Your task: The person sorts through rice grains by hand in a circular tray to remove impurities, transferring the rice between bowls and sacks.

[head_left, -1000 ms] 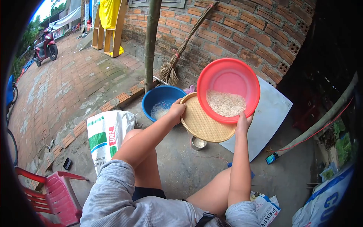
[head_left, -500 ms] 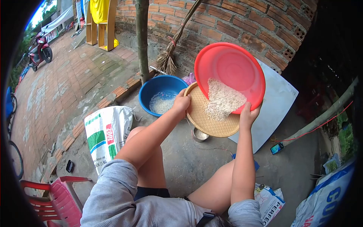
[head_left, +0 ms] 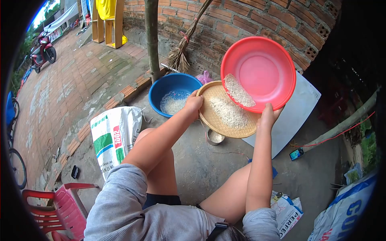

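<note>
My left hand [head_left: 194,103] grips the left rim of a round woven bamboo tray [head_left: 209,120]. A heap of white rice [head_left: 230,113] lies on the tray. My right hand [head_left: 269,115] is closed on the lower rim of a red plastic basin [head_left: 265,76], which tilts over the tray's right side. Some rice [head_left: 239,91] still lies against the basin's lower left wall. Beyond my left hand a blue basin [head_left: 155,94] on the floor holds more rice [head_left: 173,102]. Below the tray stands a small metal bowl [head_left: 215,138] with pale contents.
A white sack [head_left: 110,138] lies to my left, near a red plastic chair [head_left: 64,205]. A wooden post [head_left: 152,40] and a straw broom [head_left: 180,58] stand by the brick wall. A pale board [head_left: 297,116] lies at right, beside a phone [head_left: 296,154] on a pole.
The red basin has moved up and to the right. Rice has slid from it onto the tray, leaving less in the basin and a wider heap on the tray.
</note>
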Demonstrator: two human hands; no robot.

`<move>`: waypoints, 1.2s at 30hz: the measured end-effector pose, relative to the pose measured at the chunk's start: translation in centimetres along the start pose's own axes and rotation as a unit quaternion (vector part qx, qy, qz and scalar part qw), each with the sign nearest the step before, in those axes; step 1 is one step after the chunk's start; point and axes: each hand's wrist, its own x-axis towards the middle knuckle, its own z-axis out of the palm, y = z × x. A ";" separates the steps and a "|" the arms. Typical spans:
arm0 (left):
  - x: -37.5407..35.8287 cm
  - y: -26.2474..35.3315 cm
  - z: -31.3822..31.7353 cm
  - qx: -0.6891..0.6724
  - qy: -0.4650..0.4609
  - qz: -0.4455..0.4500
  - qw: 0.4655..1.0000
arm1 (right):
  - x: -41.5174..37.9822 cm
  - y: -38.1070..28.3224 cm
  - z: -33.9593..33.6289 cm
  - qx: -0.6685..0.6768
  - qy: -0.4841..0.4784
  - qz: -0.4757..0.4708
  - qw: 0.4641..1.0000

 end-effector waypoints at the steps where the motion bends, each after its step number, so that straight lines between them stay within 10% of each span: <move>1: 0.2 0.0 0.0 -0.025 -0.002 -0.011 1.000 | 0.6 0.0 -0.5 0.027 -0.010 0.032 0.999; 6: 1.2 1.0 -0.7 -0.054 -0.002 -0.005 0.999 | 5.0 1.6 -4.9 0.219 -0.072 0.316 0.920; 10: 3.2 2.2 -2.4 -0.011 0.054 0.095 0.994 | 7.3 3.5 -7.3 0.346 0.065 0.448 0.822; 16: 4.3 4.3 -4.3 -0.028 0.181 0.267 0.946 | 3.7 2.4 -5.0 0.027 0.225 0.246 0.943; 22: 2.4 6.6 -4.4 -0.128 0.167 0.196 0.958 | 2.5 8.8 -5.1 0.079 0.246 0.439 0.861; 28: 1.7 6.0 -4.1 0.075 0.094 0.197 0.973 | -4.4 12.9 -0.6 -0.004 0.113 0.454 0.884; 36: 3.4 5.6 -5.1 -0.033 0.111 0.180 0.977 | -20.8 22.1 -4.6 -0.016 0.077 0.513 0.855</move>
